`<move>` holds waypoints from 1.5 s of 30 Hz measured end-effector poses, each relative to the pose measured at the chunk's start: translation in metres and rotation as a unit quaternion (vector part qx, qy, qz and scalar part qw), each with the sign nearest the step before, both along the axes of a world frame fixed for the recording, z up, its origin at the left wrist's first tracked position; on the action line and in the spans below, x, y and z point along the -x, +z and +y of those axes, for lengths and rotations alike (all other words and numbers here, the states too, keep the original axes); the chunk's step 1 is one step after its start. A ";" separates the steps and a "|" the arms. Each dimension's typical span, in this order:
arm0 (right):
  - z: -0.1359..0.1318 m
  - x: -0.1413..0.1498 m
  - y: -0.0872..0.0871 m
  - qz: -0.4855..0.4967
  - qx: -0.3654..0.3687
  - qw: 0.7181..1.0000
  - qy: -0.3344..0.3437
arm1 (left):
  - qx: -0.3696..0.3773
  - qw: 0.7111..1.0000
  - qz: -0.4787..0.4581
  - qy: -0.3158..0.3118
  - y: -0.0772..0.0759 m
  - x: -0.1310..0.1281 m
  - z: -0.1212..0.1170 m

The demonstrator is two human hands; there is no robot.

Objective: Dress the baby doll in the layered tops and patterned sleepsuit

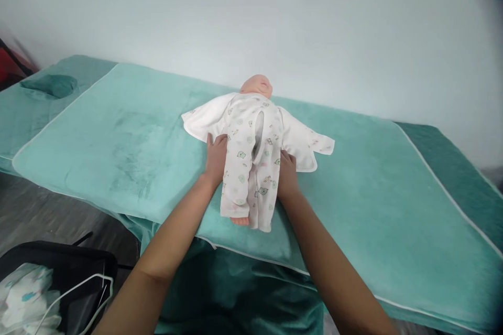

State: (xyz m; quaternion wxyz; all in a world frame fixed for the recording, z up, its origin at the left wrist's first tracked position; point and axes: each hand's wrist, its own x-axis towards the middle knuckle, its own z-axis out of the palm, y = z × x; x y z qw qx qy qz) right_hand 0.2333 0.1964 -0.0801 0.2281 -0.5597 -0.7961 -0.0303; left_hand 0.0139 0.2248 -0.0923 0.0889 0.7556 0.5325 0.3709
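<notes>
A baby doll (257,85) lies on its back on a teal towel (129,141), head toward the wall. It wears a white printed romper (251,167), open down the front, with the sleeves spread flat to both sides. My left hand (216,159) presses against the doll's side, fingers pointing up under the left sleeve. On the other side my right hand (287,175) grips the doll's hip. Both hands clasp the doll's body through the cloth. One bare doll foot (239,220) pokes out of the trouser leg.
The towel covers a teal padded table (451,167) that runs along a white wall. A folded teal cloth (49,85) lies at the far left. At the bottom left stands a black bin (58,267) with white printed fabric (23,298) and a white cord.
</notes>
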 end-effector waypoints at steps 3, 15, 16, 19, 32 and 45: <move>0.005 0.001 -0.001 0.013 0.029 0.999 0.013 | 0.018 0.999 -0.019 -0.036 0.001 0.001 -0.001; -0.036 -0.018 0.000 0.225 0.024 0.968 0.109 | 0.002 0.999 -0.020 -0.047 -0.001 0.004 -0.006; -0.035 -0.017 -0.002 0.205 0.019 0.973 0.104 | -0.003 0.999 -0.021 -0.036 0.001 0.005 -0.007; -0.032 -0.013 -0.003 0.123 0.004 0.990 0.070 | -0.014 1.000 -0.004 0.004 0.004 0.008 -0.015; -0.046 -0.031 0.000 0.114 0.008 0.992 0.056 | -0.004 1.000 0.000 0.013 0.006 0.029 -0.071; 0.031 -0.107 0.031 0.346 0.219 0.870 -0.277 | 0.052 0.959 -0.029 0.278 0.015 0.073 -0.005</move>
